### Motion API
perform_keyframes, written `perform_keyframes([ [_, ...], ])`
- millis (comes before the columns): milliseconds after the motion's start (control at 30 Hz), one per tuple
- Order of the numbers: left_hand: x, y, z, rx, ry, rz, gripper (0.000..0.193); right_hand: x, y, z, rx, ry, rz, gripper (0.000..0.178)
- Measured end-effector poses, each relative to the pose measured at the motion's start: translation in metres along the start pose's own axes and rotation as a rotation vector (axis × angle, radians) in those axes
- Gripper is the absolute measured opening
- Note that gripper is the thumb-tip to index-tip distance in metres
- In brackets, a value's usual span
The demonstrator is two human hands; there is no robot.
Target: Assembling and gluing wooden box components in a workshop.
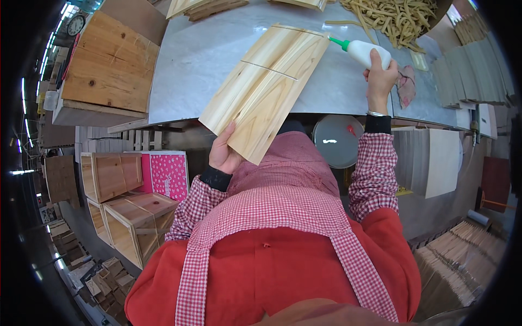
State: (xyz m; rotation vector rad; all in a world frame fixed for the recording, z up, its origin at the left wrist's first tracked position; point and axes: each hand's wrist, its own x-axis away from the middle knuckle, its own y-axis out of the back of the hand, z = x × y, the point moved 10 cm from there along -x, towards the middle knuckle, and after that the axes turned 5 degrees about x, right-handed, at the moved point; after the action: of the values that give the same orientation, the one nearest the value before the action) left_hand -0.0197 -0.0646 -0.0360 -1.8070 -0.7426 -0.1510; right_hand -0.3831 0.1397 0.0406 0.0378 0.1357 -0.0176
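Observation:
My left hand point(224, 152) grips the near left edge of a pale wooden board point(261, 98), thumb on top and the other fingers hidden beneath. A narrow dark groove crosses the board, and its far part lies over the table. In my right hand point(381, 76) is a white glue bottle point(367, 53) with a green nozzle, tipped to the left. The nozzle's tip is at the board's far right corner; whether it touches the wood I cannot tell. A crumpled pinkish cloth point(406, 87) lies on the table beside my right hand.
The grey-white table point(179, 70) carries a heap of thin wooden strips point(394, 19) at the far right and more boards point(206, 8) at the far edge. A wooden box point(111, 60) stands left. Below are a round stool point(334, 142), wooden crates point(133, 217) and stacked panels point(427, 160).

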Motion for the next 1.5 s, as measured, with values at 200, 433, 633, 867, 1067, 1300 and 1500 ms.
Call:
perform_keyframes([
  [200,-0.001,-0.003,-0.002,0.017,0.001,0.028,0.055,0.028,0.001,0.014,-0.033,0.025,0.099,0.032],
  [433,-0.011,-0.001,-0.011,0.006,-0.03,0.046,0.056,0.079,-0.008,0.029,-0.078,0.009,0.298,0.033],
  [633,-0.021,-0.009,-0.02,0.003,-0.066,0.103,0.057,0.132,-0.012,0.048,-0.017,-0.006,0.454,0.032],
  [867,-0.026,-0.016,-0.024,0.022,-0.057,0.114,0.055,0.188,-0.014,0.064,-0.007,0.047,0.575,0.032],
  [1067,-0.029,-0.012,-0.024,0.028,-0.049,0.121,0.055,0.193,-0.016,0.067,-0.01,0.061,0.564,0.037],
  [1300,-0.033,-0.01,-0.025,0.01,-0.061,0.107,0.056,0.208,-0.021,0.07,0.04,0.182,0.62,0.037],
  [1500,-0.037,-0.009,-0.036,0.063,-0.098,0.153,0.052,0.21,-0.027,0.053,0.082,0.185,0.633,0.036],
])
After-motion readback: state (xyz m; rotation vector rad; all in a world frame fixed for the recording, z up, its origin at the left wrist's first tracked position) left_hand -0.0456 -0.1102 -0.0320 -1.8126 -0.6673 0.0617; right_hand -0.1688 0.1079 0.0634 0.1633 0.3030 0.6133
